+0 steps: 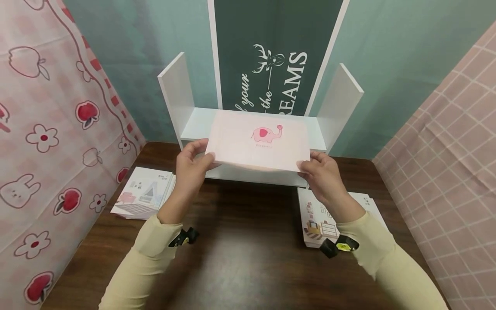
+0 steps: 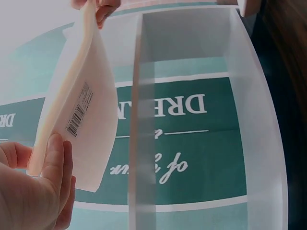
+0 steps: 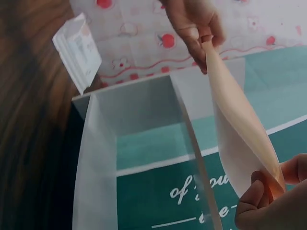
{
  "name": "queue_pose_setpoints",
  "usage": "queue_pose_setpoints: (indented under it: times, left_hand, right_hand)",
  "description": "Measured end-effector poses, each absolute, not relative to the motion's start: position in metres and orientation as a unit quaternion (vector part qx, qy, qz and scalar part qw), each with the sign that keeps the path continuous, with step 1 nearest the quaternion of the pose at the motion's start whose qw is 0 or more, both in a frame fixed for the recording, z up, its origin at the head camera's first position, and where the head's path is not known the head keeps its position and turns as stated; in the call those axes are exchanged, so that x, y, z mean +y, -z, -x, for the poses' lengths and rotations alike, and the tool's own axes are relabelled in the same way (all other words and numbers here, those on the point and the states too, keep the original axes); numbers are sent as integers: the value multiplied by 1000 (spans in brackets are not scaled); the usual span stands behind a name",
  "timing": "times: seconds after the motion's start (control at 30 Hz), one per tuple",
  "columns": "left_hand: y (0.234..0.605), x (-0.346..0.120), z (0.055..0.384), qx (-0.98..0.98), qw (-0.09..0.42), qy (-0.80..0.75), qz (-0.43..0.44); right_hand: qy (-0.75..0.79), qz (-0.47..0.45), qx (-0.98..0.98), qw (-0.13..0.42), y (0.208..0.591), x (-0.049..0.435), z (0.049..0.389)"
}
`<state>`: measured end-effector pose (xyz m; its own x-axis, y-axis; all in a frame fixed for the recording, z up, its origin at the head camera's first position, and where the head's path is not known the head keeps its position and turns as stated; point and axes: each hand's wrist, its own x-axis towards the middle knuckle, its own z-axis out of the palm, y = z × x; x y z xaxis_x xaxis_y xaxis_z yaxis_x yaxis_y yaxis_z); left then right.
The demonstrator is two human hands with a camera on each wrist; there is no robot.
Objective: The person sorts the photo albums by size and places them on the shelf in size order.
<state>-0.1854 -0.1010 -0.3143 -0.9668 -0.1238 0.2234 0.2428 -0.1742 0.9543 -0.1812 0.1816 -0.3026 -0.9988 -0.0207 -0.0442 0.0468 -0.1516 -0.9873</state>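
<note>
A thin pale-pink notebook [image 1: 236, 142] with a pink elephant on its cover is held up in front of a white shelf [image 1: 170, 92]. My left hand [image 1: 191, 165] pinches its near left corner, thumb on top. At the near right corner, my right hand [image 1: 323, 174] grips it the same way. A barcode label [image 2: 79, 110] shows on the underside in the left wrist view. Seen edge-on in the right wrist view, the notebook [image 3: 235, 100] bows slightly between the hands. It hides part of the shelf's middle board in the head view.
White illustrated booklets [image 1: 141, 191] lie stacked at the left of the dark wooden table [image 1: 240, 258]. Another stack [image 1: 317, 219] lies at the right, partly under my right forearm. Behind the shelf hangs a green cloth [image 1: 240, 38] with white lettering; patterned cloths flank the table.
</note>
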Motion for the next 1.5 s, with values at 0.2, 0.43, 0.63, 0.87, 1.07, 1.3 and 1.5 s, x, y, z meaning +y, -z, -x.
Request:
queue_pose_setpoints:
  times: [0.2,0.43,0.63,0.87,1.07,1.3,1.5]
  left_hand:
    - [312,-97,204,-658,111,745,22]
    - [309,-93,222,-673,100,733,2]
    - [305,-93,236,-698,88,711,-14]
    - [303,-92,255,-729,63,681,-24]
    - [303,-89,273,-746,46,663,-31]
    - [299,-90,285,-793,60,605,-52]
    - [299,-90,293,-857,108,501,-58]
  right_hand:
    - [716,-31,697,10,299,183,201]
    - [677,-47,733,39,291,186,219]
    - [653,-49,756,16,283,183,236]
    - [614,-63,787,1,282,182,256]
    - [582,-77,809,3,282,184,269]
    - [448,-87,890,-8,278,184,283]
    - [361,-78,929,-12,273,178,292]
